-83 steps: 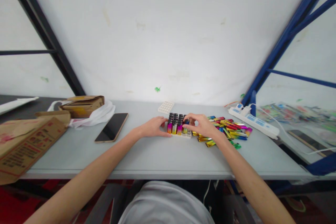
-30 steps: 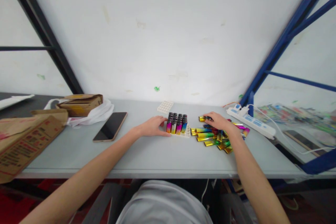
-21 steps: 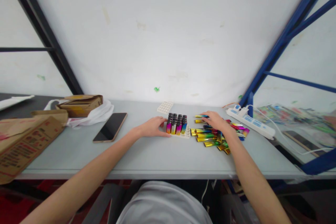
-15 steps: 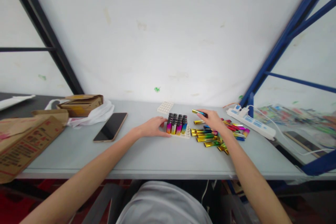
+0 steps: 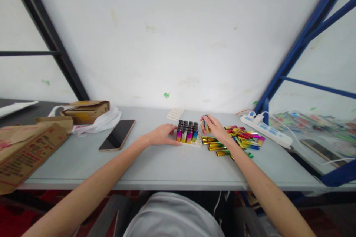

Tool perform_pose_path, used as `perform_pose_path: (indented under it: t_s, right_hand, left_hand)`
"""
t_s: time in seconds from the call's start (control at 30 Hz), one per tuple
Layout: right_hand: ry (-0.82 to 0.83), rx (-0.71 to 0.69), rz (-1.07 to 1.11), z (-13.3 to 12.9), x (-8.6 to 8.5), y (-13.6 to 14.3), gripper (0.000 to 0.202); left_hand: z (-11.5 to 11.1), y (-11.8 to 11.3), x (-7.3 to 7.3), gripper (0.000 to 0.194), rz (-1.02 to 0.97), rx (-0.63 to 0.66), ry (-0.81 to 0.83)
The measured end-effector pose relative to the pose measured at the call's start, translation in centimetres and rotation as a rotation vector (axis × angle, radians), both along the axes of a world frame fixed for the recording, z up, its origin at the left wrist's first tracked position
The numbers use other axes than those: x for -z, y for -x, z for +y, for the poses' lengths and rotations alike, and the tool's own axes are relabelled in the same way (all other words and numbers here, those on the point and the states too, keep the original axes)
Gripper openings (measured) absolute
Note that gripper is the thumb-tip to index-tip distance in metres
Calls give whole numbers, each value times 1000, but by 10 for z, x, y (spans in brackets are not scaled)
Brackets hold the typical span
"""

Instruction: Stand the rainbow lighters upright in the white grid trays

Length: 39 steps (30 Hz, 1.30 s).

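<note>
Several shiny lighters (image 5: 189,136) with black tops stand upright in rows in a white tray (image 5: 198,143), whose right column of slots shows unfilled. My left hand (image 5: 164,134) is at the left side of this block, thumb and fingers apart, touching its edge. Just right of the block, my right hand (image 5: 211,126) grips one lighter (image 5: 206,124), held nearly upright above the table. A loose pile of metallic gold, red, green and blue lighters (image 5: 222,146) lies under and beside my right wrist.
A second white tray (image 5: 175,113) lies behind the block. On the left are a phone (image 5: 117,134), a small carton (image 5: 90,112) on a white bag and a larger carton (image 5: 33,148). A power strip (image 5: 266,131) sits at the right.
My right hand has moved left, closer to the block, and the lighter in it has turned from lying flat to nearly upright. My left hand has stayed in place.
</note>
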State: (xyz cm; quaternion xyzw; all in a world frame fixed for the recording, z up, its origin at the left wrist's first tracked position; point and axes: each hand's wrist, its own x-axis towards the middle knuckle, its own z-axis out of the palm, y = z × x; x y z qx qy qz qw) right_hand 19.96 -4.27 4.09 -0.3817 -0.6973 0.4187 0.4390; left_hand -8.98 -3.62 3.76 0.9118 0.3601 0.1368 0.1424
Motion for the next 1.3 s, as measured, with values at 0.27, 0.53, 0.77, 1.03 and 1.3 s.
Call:
perform_pose_path:
  t_s: [0.27,0.53,0.77,1.03,1.3]
  right_hand:
    - [-48,201,-46,-1,4,4,52]
    - [-213,309,-280,1,10,4,43]
    - [-236,335,-272,-1,7,7,49]
    - [-262,325,-306,2,13,7,44]
    - [-214,220,-236,-6,2,9,41]
  left_hand:
    - [1,1,3,58,-5,-2,-17]
    - [1,0,3,60,4,1,-25]
    - [2,0,4,62,-9,-5,-17]
    - [1,0,2,58,-10,1,-21]
    - [1,0,1,59,-13,5,-19]
